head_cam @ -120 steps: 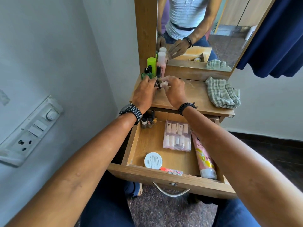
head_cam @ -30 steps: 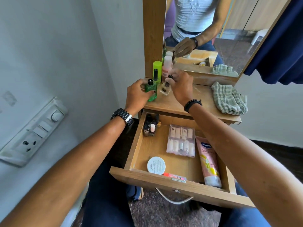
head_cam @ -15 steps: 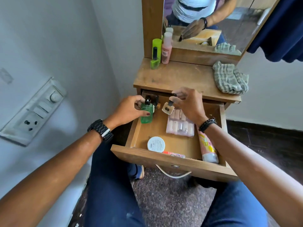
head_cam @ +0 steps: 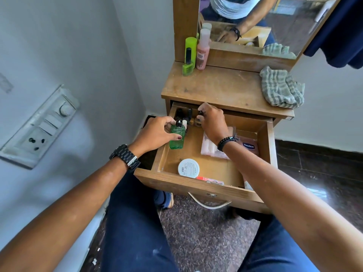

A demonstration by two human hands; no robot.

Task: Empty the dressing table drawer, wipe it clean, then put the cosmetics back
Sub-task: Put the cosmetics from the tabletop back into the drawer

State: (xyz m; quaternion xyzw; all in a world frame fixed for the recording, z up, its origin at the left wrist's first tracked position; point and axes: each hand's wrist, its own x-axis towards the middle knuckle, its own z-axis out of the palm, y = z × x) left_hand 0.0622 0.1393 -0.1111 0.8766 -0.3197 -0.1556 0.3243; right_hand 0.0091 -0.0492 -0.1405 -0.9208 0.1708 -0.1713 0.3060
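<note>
A green bottle (head_cam: 177, 138) is gripped by the left hand (head_cam: 157, 134) at the open drawer's (head_cam: 198, 186) back-left, while a small bottle (head_cam: 198, 122) is pinched by the right hand (head_cam: 213, 122) beside it.

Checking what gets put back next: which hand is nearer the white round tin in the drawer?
Left. The left hand grips the green bottle just behind the tin; the right hand is at the drawer's back, farther away.
</note>
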